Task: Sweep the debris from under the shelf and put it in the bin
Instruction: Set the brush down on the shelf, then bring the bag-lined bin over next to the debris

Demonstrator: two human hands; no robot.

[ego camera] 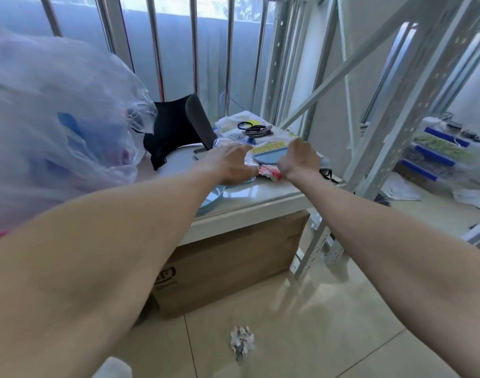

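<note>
A small brush [270,156] is seen on the white table [260,195], straight ahead of the person and right between the two hands. Its long side is laid from left to right. The yellow bristles are turned to the far side and the blue back is turned to the near side.

The right hand [298,159] is placed at the right end of the brush, with the fingers curled down. It cannot be told whether the brush is gripped yet or only touched. The left hand [228,165] is stretched out just beside the left end, with loose fingers, and nothing is held in it. The right hand is judged to be the nearer one, so the brush will most likely be picked up from that end.

The mess to be swept is a crumpled paper [242,341], grey and white (a small scrunched ball). It is left on the tiled floor [342,323], down below the hands, in front of the cardboard box [233,255] and well apart from the brush. The metal shelf [397,132] is stood to the right. No bin can be made out.
</note>
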